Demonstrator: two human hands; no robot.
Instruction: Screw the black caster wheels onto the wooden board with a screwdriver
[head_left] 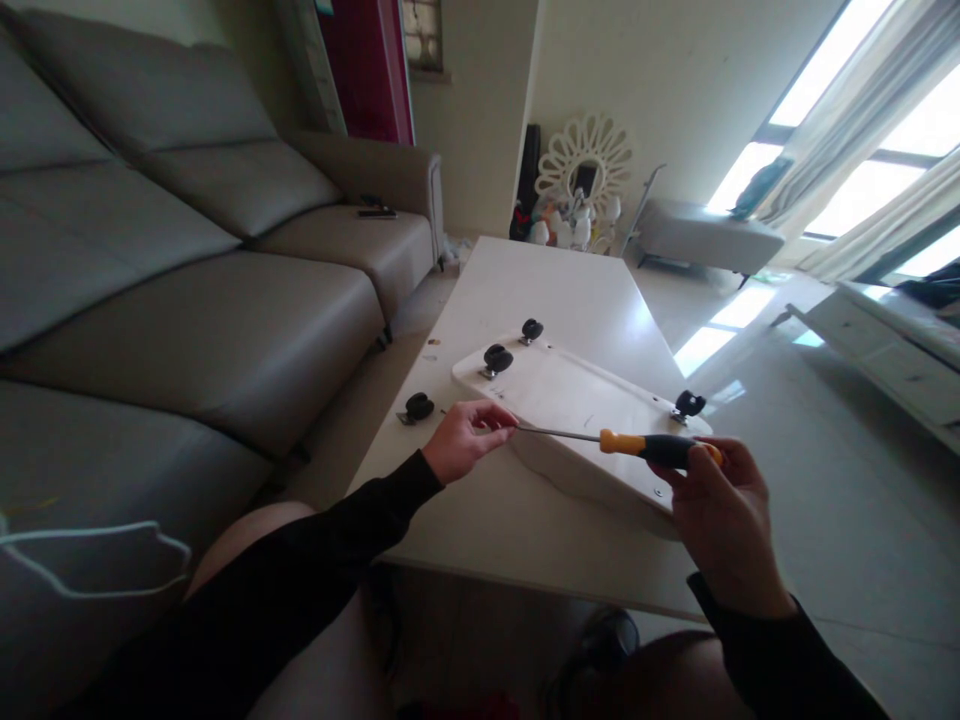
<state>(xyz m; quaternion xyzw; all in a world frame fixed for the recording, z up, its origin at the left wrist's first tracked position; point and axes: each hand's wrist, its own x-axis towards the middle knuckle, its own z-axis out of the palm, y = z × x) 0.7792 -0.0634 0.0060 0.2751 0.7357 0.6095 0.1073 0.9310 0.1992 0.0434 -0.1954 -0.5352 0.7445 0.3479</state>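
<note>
My right hand (724,510) is wrapped round the orange-and-black handle of a screwdriver (626,443), held level above the table. My left hand (469,440) has its fingers pinched at the tip of the long shaft; whether a screw is between them is too small to tell. Under the tool lies a white board-like piece with rounded corners (585,400), its wheeled side up. Black casters stand on it: a near-left one (496,360), a far one (532,330) and a right one (688,404). A loose caster (418,406) with a metal plate rests left of the board.
The white table (540,275) stretches away from me. Small bits (433,343) lie near its left edge. A grey sofa (300,285) runs along the left, with a dark flat object (376,212) on its seat. At right are a white cabinet (877,345) and a bench (697,235).
</note>
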